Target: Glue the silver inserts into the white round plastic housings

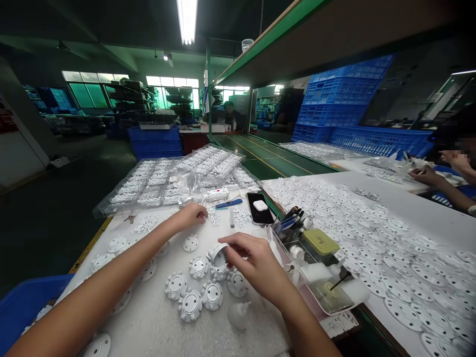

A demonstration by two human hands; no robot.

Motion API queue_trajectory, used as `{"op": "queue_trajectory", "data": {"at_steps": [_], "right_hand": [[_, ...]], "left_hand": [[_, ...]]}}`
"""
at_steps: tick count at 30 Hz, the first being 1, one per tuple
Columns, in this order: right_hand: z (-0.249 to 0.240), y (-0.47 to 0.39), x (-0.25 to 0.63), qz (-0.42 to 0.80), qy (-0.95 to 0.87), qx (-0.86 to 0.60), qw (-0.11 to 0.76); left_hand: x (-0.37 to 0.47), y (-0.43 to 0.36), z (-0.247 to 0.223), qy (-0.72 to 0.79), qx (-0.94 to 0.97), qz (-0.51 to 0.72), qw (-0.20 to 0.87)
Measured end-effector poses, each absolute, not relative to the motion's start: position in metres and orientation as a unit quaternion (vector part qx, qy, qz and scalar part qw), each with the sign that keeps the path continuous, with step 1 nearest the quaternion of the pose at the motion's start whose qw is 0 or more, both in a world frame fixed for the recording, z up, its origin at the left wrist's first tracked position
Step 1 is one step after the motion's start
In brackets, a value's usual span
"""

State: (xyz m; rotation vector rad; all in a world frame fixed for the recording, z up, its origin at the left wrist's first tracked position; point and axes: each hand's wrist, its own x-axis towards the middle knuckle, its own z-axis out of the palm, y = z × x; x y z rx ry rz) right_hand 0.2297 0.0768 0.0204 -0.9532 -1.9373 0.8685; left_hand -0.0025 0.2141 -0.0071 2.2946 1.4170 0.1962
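My right hand (253,260) pinches a white round knobbed part (217,254) by its edge and tilts it up. My left hand (191,216) reaches over the table with curled fingers, beside a pile of small white pieces (213,217); anything between its fingertips is too small to make out. Several similar knobbed parts (191,303) lie below my right hand, with a plain white disc (191,243) between the hands. A small white squeeze bottle (239,315) stands near the front. Under my left forearm, more white discs (103,261) are partly hidden.
Clear trays of white parts (148,183) are stacked at the back. A blue tweezers-like tool (228,203), a phone (259,210) and a tool box (316,277) lie around the work area. White discs (401,263) cover the right table; a co-worker's hands (427,174) are beyond.
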Motion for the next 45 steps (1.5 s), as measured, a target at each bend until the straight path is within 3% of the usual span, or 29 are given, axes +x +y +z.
{"op": "queue_trajectory", "data": {"at_steps": [11, 21, 26, 33, 41, 45], "right_hand": [[0.02, 0.078, 0.231, 0.285, -0.783, -0.377, 0.405], [0.015, 0.079, 0.23, 0.129, -0.813, -0.295, 0.485], [0.013, 0.082, 0.232, 0.079, -0.828, -0.239, 0.501], [0.012, 0.077, 0.234, 0.015, -0.842, -0.225, 0.489], [0.013, 0.068, 0.233, -0.029, -0.842, -0.229, 0.487], [0.016, 0.07, 0.235, -0.014, -0.839, -0.219, 0.498]], "left_hand": [[0.011, 0.204, -0.016, 0.59, 0.742, 0.095, 0.302], [-0.004, 0.111, 0.065, 0.51, 0.64, 0.315, 0.481], [0.011, 0.068, 0.072, 0.435, 0.577, 0.397, 0.566], [0.025, 0.056, 0.064, 0.419, 0.602, 0.444, 0.515], [0.032, 0.043, 0.059, 0.407, 0.529, 0.474, 0.574], [0.037, 0.035, 0.061, 0.435, 0.581, 0.482, 0.49]]}}
